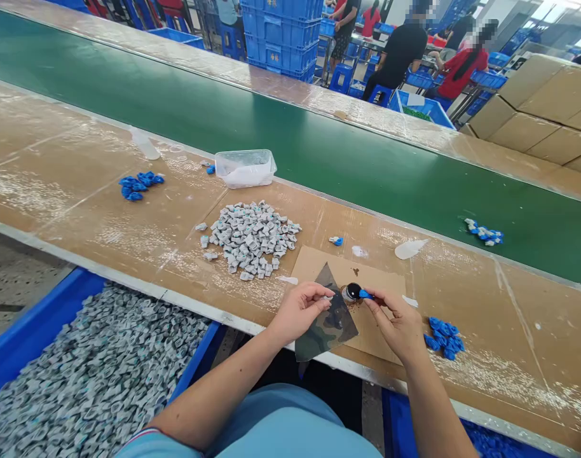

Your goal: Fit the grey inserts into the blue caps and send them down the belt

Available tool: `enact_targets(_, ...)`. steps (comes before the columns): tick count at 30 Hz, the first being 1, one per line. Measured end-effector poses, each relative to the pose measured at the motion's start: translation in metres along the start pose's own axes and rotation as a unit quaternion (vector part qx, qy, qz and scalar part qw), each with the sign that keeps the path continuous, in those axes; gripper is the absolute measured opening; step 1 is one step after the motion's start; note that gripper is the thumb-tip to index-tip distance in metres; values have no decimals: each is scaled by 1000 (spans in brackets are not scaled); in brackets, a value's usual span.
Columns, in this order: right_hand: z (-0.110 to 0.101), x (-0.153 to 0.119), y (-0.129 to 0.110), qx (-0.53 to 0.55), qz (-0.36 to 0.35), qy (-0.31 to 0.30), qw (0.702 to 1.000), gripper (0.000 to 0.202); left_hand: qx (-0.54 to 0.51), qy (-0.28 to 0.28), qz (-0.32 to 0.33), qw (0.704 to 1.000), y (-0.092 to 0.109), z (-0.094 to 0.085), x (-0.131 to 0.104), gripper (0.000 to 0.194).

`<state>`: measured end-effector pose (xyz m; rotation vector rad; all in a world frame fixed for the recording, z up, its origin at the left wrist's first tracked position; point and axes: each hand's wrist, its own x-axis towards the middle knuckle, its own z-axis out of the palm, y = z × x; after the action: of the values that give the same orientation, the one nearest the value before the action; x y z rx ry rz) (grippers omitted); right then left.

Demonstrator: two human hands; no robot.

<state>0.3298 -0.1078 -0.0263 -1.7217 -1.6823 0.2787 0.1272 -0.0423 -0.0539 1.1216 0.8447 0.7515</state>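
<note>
My left hand (304, 309) pinches a small grey piece (327, 298) above a dark camouflage cloth (325, 327). Between the thumb and fingers of my right hand (396, 319) is a small blue piece (365, 294), held at the rim of a small round black-topped container (352, 292). Cloth and container rest on a flat cardboard sheet (386, 273). A pile of grey pieces (252, 238) lies to the left, and a cluster of blue pieces (445, 337) sits right of my right hand. One blue and white piece (337, 241) lies beyond the sheet.
A green conveyor belt (290, 140) runs behind the table (185, 184). On the table stand a clear plastic tray (245, 169) and more blue pieces (140, 185). A blue bin (88, 289) of grey pieces is at lower left. Several people work beyond the belt, near stacked blue crates (283, 38).
</note>
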Motion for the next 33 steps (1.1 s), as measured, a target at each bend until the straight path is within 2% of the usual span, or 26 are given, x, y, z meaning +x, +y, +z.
enact_targets(3, -1, 0, 0, 13, 18, -2, 1000, 25, 15, 2, 12, 1000, -4, 3, 0, 18)
enact_targets(6, 0, -1, -1, 68, 60, 12, 996, 26, -39, -2, -20, 999, -5, 8, -1, 22)
enact_targets(10, 2, -1, -8, 216, 129, 20, 967, 29, -107, -3, -48, 993, -1, 18, -2, 28)
enact_targets(13, 4, -3, -17, 279, 141, 2, 950, 28, -135, -19, -52, 989, 2, 26, -2, 31)
enact_targets(16, 6, -6, -22, 282, 128, -17, 951, 24, -155, -27, -42, 987, 3, 30, -2, 33)
enact_targets(19, 5, -9, -23, 238, 100, -31, 965, 20, -157, -33, -33, 987, 2, 32, -2, 32)
enact_targets(24, -1, -8, -24, 159, 30, -47, 986, 16, -110, -68, 7, 992, 2, 27, -3, 27)
enact_targets(29, -9, -3, -28, 157, -24, -76, 984, 13, -10, -100, 36, 994, 6, 21, -4, 27)
enact_targets(33, -12, -1, -29, 176, -19, -87, 980, 12, -13, -118, 29, 992, 7, 21, -6, 28)
